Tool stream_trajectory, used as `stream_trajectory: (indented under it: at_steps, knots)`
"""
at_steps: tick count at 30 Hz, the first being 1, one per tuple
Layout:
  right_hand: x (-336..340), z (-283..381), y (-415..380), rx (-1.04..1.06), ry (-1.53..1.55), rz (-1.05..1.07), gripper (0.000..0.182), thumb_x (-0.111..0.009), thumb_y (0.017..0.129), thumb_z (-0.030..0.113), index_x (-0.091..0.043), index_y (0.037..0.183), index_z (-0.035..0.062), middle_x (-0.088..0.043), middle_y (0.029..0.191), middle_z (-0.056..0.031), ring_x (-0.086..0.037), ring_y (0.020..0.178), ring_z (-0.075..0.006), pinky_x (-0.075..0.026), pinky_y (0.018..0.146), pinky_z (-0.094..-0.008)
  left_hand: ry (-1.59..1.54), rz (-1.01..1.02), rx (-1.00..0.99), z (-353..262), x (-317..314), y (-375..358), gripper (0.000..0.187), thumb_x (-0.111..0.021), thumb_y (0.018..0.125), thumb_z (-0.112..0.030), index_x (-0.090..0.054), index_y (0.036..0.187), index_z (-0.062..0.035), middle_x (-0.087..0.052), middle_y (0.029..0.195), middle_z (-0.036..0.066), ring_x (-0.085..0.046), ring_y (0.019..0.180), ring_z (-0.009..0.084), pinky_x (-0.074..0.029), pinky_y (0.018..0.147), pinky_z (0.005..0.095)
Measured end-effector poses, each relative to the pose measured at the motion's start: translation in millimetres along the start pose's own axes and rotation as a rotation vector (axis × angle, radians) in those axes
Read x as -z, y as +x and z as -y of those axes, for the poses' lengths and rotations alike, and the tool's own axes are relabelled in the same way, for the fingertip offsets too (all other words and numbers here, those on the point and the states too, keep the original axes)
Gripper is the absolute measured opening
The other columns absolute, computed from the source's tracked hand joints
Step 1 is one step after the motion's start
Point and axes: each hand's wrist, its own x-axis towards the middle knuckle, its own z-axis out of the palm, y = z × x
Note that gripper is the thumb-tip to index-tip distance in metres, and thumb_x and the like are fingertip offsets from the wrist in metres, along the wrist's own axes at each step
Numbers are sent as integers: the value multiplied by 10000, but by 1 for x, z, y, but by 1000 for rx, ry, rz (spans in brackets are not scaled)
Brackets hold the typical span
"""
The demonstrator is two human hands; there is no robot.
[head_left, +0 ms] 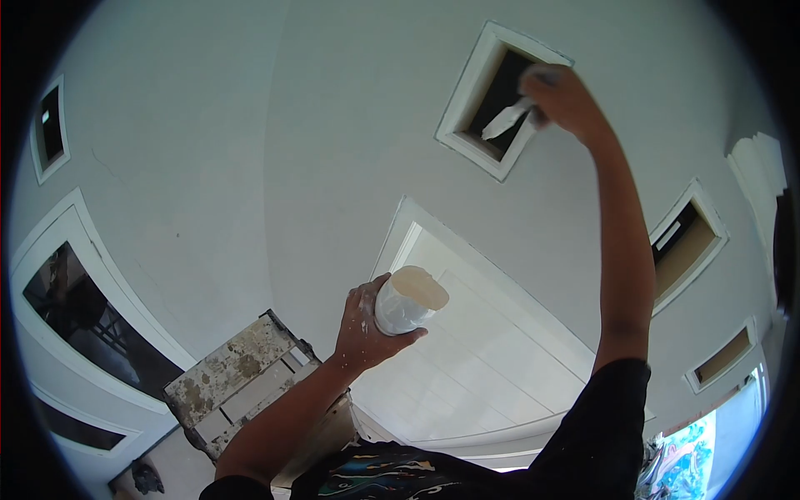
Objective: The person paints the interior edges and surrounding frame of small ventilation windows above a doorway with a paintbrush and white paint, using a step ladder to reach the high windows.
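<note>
My left hand (363,327), speckled with white paint, is wrapped round a white paint-smeared tub (402,318). The tub's opening faces up and shows a pale cream inside. Raised at the upper right, my right hand (552,98) is closed on a paintbrush (504,122), its white-coated end pointing down and left. Motion blurs this hand slightly. In this view the brush overlaps the dark opening of a small white-framed window (473,150) in the wall, and my fingers overlap the frame's right side.
A paint-spattered step platform (237,367) stands at lower left. Below the small window is a white panelled door (467,358). Another framed opening (693,237) is at right. A glazed white door (100,292) is at left, and a dark object (147,477) lies on the floor.
</note>
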Motion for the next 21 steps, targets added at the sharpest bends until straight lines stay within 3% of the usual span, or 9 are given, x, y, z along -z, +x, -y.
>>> stream_trajectory:
  at_steps: [5, 7, 10, 12, 14, 15, 16, 18, 21]
  knots:
    - [24, 18, -115, 50, 159, -152, 162, -578, 961, 132, -648, 940, -13, -641, 758, -53, -638, 628, -132, -543, 576, -274, -133, -49, 92, -5, 2, 19, 1014, -935, 673, -449, -421, 1418, 8, -548, 1337, 215, -533, 1228, 366, -437, 1050, 497]
    - [21, 9, -155, -19, 232, -122, 150, -533, 971, 68, -639, 1029, -21, -653, 884, -76, -664, 754, -138, -571, 623, -274, -134, 108, 97, -10, 11, 40, 1024, -932, 679, -452, -413, 1436, 1, -535, 1367, 227, -500, 1286, 373, -431, 1068, 502]
    - [10, 2, -207, -86, 296, -3, 199, -545, 907, 71, -615, 1043, -56, -633, 966, -100, -662, 884, -176, -543, 818, -323, -117, 153, -25, -10, 15, 62, 1075, -948, 666, -426, -366, 1455, 18, -517, 1358, 217, -546, 1271, 374, -483, 1056, 501]
    - [-3, -10, -233, -142, 377, 135, 230, -526, 924, 31, -612, 1118, -56, -639, 1039, -154, -663, 971, -234, -556, 831, -342, -235, 214, 36, -12, 12, 74, 1083, -945, 673, -432, -357, 1458, 26, -513, 1363, 225, -550, 1273, 370, -488, 1056, 492]
    - [-39, -30, -265, -83, 538, 82, 304, -508, 952, -31, -586, 1246, -36, -650, 1141, -216, -652, 1059, -305, -557, 867, -404, -361, 276, 99, -17, 6, 85, 1090, -943, 679, -437, -348, 1462, 34, -508, 1369, 234, -554, 1276, 365, -493, 1056, 483]
    - [-64, -33, -279, -110, 687, -57, 335, -494, 933, -65, -602, 1248, -29, -660, 1111, -215, -646, 1067, -292, -548, 867, -383, -437, 323, 111, -21, 5, 90, 1104, -930, 685, -464, -348, 1468, 52, -508, 1375, 260, -530, 1286, 389, -458, 1081, 497]
    - [-58, -37, -268, 6, 280, 187, 352, -496, 908, -81, -615, 1236, -31, -672, 1013, -182, -657, 973, -252, -533, 790, -333, -514, 371, 123, -25, 4, 95, 1120, -918, 691, -491, -347, 1475, 70, -509, 1381, 287, -506, 1297, 413, -422, 1106, 511]
    - [-88, -31, -278, -341, 461, 69, 347, -516, 883, -70, -630, 1209, -39, -661, 924, -132, -643, 842, -189, -494, 713, -289, -582, 402, 114, -30, 5, 105, 1128, -908, 701, -506, -337, 1477, 82, -507, 1374, 301, -507, 1300, 423, -427, 1102, 513]
    - [-132, -46, -293, -363, 654, -95, 407, -525, 914, -6, -545, 1319, -46, -635, 932, -88, -600, 755, -115, -475, 691, -275, -736, 462, 93, -31, -6, 114, 1187, -872, 707, -607, -311, 1491, 86, -467, 1423, 301, -474, 1329, 445, -414, 1113, 516]
